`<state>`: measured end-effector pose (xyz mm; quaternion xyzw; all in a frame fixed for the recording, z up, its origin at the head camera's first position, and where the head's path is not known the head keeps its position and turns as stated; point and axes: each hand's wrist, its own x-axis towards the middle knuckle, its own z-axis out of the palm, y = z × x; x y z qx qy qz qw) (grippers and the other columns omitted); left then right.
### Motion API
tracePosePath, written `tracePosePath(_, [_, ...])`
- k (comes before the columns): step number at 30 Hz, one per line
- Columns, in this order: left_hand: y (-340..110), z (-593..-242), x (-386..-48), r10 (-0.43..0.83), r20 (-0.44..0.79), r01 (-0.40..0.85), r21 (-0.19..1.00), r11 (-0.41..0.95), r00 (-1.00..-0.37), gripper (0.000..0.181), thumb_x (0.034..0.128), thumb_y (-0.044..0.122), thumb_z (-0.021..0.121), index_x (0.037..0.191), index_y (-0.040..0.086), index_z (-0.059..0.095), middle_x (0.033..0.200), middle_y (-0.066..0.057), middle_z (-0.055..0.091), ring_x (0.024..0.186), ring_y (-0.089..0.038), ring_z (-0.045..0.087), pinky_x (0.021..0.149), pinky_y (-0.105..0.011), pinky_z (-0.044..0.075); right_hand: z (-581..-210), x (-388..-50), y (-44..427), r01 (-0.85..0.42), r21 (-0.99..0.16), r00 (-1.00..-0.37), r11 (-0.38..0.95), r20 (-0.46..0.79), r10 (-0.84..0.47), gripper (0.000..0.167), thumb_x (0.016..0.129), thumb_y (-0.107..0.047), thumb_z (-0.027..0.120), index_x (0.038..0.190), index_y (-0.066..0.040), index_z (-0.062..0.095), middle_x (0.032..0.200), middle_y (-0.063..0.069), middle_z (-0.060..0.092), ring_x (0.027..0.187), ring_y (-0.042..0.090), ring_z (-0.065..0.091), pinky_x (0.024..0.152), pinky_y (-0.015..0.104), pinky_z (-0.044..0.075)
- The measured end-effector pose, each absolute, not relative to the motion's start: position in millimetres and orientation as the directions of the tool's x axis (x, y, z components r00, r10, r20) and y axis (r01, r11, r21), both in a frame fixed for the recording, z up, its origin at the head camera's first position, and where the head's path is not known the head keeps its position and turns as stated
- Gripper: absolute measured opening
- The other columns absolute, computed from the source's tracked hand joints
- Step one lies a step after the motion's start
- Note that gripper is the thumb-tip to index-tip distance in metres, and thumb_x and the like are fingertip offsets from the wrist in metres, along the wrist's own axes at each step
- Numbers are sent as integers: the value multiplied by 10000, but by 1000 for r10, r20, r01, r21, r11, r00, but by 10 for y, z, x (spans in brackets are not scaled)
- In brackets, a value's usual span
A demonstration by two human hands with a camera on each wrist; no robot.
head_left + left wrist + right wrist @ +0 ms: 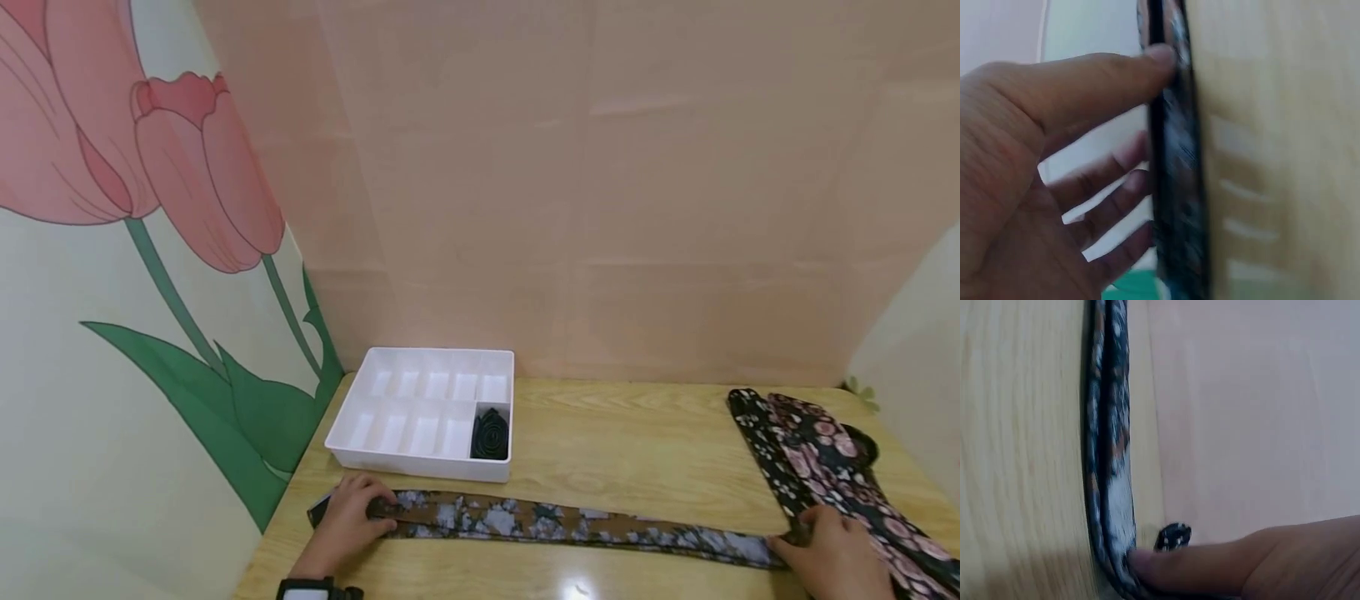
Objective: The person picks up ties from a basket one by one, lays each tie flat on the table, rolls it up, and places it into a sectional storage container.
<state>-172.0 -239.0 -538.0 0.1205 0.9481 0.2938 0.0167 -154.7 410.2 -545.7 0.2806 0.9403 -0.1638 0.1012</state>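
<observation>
- The right grip (840,550) pinches the tie (498,520) well right of the tray (420,467); uneven pull could twist its layers.
- The left grip (348,518) pinches it near the tray's left front corner; slackness could part them.
- The tie lies on the tabletop (622,458), in front of the tray, stretching right.
- Dark ties (817,450), right of the tray: a wide sweep might drag them.
- A roll (491,435) fills the tray's near right slot; a bump might unwind it.
</observation>
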Motion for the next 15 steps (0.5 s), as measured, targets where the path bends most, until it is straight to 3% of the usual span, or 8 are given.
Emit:
tracePosePath(4, [-2082,-5261,-1748,280,53,260,566,783,-958,219,906,123,829,1095,195,745,1163,-4,609,1112,-267,583,951,-479,527,-5400,-1541,3935,500,-266,-858,824,-284,429,608,846,-187,879,1228,109,510,1141,399,460,925,477,573,744,547,518])
tracePosePath(8, [-1517,-5132,-1783,378,72,344,593,728,-923,164,969,124,764,1122,182,757,1161,36,633,1067,-159,641,868,-360,576,-5357,-1547,3775,365,-332,-913,870,-310,265,625,873,-297,867,1226,102,540,1073,359,498,827,385,596,679,493,509])
tracePosePath(12, [-886,-5155,-1803,542,120,513,537,670,-832,107,1002,199,740,1105,207,767,1121,108,655,972,15,609,828,-205,548,-5340,-1570,3649,304,-375,-924,876,-340,175,682,915,-497,802,1147,112,602,985,250,602,842,327,632,719,485,542])
tracePosePath(15, [-452,-5199,-1807,659,147,637,477,606,-737,116,1030,246,708,1129,239,769,1127,144,665,959,78,581,824,-117,501,-5343,-1591,3609,291,-400,-931,869,-326,162,472,984,-338,757,1098,105,639,957,197,666,838,301,658,739,482,558])
